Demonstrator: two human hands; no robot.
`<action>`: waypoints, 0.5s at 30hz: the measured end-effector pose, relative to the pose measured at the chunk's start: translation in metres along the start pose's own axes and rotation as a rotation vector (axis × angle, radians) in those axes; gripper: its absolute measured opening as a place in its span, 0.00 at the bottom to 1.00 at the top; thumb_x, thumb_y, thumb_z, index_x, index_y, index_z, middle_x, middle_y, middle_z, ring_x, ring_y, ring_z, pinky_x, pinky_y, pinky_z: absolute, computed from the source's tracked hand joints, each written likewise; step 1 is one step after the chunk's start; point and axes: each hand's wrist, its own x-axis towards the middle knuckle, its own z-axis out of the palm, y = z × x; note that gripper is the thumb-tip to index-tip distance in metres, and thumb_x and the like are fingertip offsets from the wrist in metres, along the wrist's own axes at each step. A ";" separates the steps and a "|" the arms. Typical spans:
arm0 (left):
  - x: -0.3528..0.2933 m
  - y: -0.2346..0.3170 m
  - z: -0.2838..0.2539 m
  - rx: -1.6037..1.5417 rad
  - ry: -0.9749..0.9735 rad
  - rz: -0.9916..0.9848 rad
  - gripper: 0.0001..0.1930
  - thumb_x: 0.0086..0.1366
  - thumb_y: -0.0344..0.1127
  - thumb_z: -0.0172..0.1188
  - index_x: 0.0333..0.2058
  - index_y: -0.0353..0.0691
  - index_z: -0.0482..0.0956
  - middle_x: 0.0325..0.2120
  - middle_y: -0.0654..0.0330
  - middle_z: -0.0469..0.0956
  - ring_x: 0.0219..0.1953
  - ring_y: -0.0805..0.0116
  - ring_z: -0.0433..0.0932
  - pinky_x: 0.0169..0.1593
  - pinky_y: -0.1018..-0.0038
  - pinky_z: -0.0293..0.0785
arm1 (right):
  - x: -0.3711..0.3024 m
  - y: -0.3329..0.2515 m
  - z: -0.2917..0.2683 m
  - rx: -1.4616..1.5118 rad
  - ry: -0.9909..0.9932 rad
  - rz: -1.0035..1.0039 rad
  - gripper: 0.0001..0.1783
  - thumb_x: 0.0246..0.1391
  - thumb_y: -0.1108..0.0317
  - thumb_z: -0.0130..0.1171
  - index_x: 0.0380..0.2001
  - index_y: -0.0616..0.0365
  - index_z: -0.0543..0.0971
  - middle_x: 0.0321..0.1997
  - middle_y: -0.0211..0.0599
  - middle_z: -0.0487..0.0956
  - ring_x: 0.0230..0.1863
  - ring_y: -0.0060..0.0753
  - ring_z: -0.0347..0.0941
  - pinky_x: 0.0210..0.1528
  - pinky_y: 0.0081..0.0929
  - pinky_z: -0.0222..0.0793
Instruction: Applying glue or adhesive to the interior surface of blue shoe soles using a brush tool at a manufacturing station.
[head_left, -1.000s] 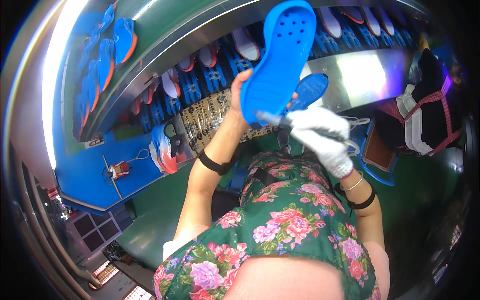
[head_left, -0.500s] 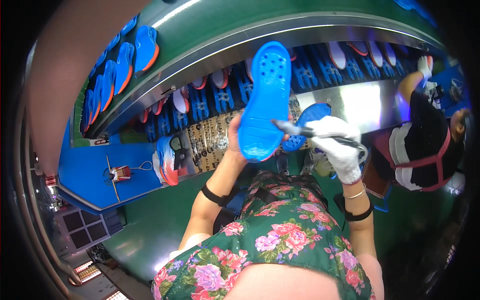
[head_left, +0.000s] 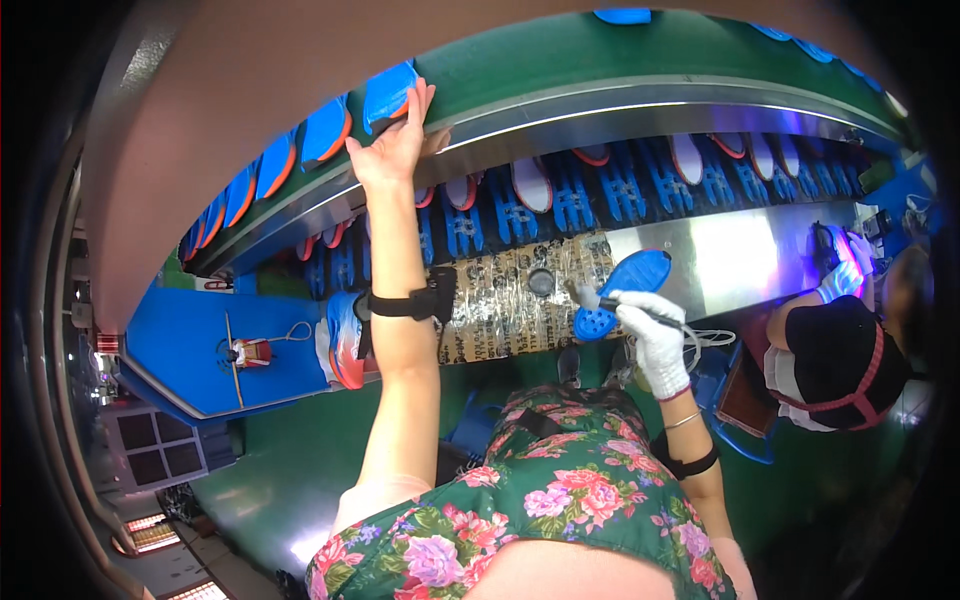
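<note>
My bare left hand (head_left: 392,145) reaches far forward to the raised green belt, thumb and fingers spread. Its fingertips are at the edge of a blue shoe sole (head_left: 389,92) with an orange rim, lying on the belt. My right hand (head_left: 655,345), in a white glove, is closed around the dark handle of a brush (head_left: 586,297). Close to the bristles, another blue sole (head_left: 640,275) lies on the bench, its holed end toward me. A small dark round dish (head_left: 541,283) sits left of the brush on the bench's taped brown covering.
More blue soles (head_left: 325,130) line the green belt (head_left: 500,75). Below it runs a row of blue racks (head_left: 570,195) with shoe parts. An orange-and-white shoe (head_left: 346,340) stands beside the blue table (head_left: 190,340) at left. A co-worker (head_left: 840,350) works at right.
My left hand has gone from holding a blue sole in front of me to the belt at the upper left, and let go of it. The brush has come down near the bench sole.
</note>
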 end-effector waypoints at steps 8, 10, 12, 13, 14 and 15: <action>-0.031 -0.042 -0.034 0.377 0.037 0.231 0.35 0.74 0.45 0.50 0.70 0.26 0.54 0.64 0.38 0.65 0.67 0.46 0.66 0.70 0.55 0.66 | -0.016 0.019 -0.022 0.007 0.071 0.077 0.12 0.50 0.84 0.65 0.40 0.68 0.86 0.39 0.42 0.87 0.34 0.25 0.80 0.38 0.20 0.76; -0.029 -0.044 -0.031 0.665 0.075 0.404 0.30 0.72 0.41 0.53 0.65 0.26 0.60 0.57 0.40 0.70 0.62 0.48 0.71 0.66 0.57 0.70 | -0.018 0.014 -0.027 0.022 0.122 0.051 0.12 0.51 0.83 0.65 0.40 0.68 0.86 0.38 0.41 0.87 0.31 0.23 0.80 0.34 0.19 0.75; -0.024 -0.027 -0.022 1.074 0.087 0.743 0.17 0.66 0.31 0.58 0.50 0.29 0.72 0.41 0.50 0.79 0.48 0.56 0.80 0.57 0.61 0.77 | -0.022 0.008 -0.035 0.032 0.122 0.047 0.11 0.51 0.83 0.65 0.40 0.68 0.86 0.38 0.40 0.86 0.31 0.23 0.80 0.34 0.19 0.75; -0.020 -0.014 -0.018 1.075 0.183 0.871 0.11 0.65 0.29 0.56 0.45 0.31 0.74 0.39 0.53 0.78 0.46 0.59 0.80 0.54 0.63 0.77 | -0.023 0.007 -0.038 0.037 0.128 0.047 0.11 0.51 0.83 0.64 0.40 0.68 0.86 0.37 0.40 0.86 0.31 0.23 0.80 0.34 0.19 0.75; -0.017 0.011 -0.016 1.084 0.190 0.871 0.10 0.65 0.28 0.56 0.44 0.31 0.74 0.39 0.53 0.78 0.45 0.59 0.80 0.53 0.64 0.77 | -0.023 0.003 -0.039 0.034 0.130 0.047 0.11 0.51 0.83 0.64 0.39 0.68 0.86 0.37 0.39 0.86 0.31 0.23 0.79 0.35 0.18 0.74; -0.012 0.027 -0.015 1.090 0.198 0.858 0.09 0.64 0.27 0.56 0.42 0.32 0.74 0.38 0.54 0.78 0.43 0.60 0.80 0.52 0.65 0.77 | -0.024 0.004 -0.045 0.041 0.130 0.039 0.11 0.51 0.83 0.64 0.39 0.68 0.86 0.37 0.39 0.86 0.31 0.23 0.79 0.35 0.18 0.74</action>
